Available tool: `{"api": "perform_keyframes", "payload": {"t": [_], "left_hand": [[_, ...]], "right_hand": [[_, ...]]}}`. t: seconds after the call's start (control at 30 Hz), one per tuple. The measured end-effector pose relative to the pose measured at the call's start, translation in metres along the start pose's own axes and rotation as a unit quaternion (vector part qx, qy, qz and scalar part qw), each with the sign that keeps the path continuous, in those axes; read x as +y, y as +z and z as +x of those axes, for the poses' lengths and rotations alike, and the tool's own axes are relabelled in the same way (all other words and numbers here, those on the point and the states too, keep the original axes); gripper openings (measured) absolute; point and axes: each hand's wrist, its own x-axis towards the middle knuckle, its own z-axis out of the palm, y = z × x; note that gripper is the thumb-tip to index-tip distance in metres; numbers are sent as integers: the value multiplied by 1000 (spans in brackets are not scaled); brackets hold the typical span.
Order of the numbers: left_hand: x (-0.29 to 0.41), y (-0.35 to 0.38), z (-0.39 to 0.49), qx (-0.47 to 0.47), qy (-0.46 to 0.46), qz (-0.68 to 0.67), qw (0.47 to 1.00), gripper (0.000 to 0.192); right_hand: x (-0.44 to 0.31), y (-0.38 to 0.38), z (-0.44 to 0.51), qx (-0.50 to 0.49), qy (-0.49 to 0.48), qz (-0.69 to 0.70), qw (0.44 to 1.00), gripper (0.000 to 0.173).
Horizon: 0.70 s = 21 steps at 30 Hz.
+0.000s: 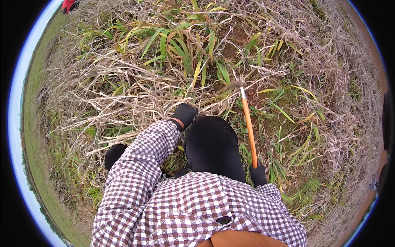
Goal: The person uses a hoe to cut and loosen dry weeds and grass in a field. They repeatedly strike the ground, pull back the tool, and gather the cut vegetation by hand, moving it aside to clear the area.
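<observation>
My left hand (185, 114), in a black glove, is closed around a bunch of dry stalks (148, 100) just ahead of my bent knee. Its fingertips are hidden beneath the hand. Low beside my right thigh, my right hand (258, 175), also black-gloved, grips the end of a sickle's orange wooden handle (249, 131). The handle points away from me to a metal ferrule, where the dull sickle blade (234, 84) turns left among the stems. Green and yellowing strap-like leaves (182, 51) grow beyond the blade.
My black-clad knee (213, 145) lies between my hands, and a second dark rounded shape (114, 156) shows at left. Matted dry growth (333, 92) spreads rightward, with bare reddish soil (236, 37) in gaps. A red-and-black glove (69, 5) appears at the upper left rim.
</observation>
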Motion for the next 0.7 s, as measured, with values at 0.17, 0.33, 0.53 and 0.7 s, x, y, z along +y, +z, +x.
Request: {"api": "perform_keyframes", "payload": {"t": [0.17,0.33,0.53,0.7], "left_hand": [[-12,39,0,20,-43,-90,995,22],[-23,105,-3,82,-37,-221,971,33],[-32,99,4,18,-39,-155,987,31],[-22,53,-3,45,-98,-196,975,33]], "right_hand": [[11,-1,-29,-19,111,-92,989,44],[22,13,-63,-9,12,30,999,41],[-41,10,12,-50,77,104,990,26],[-25,6,-21,-83,113,40,989,27]]}}
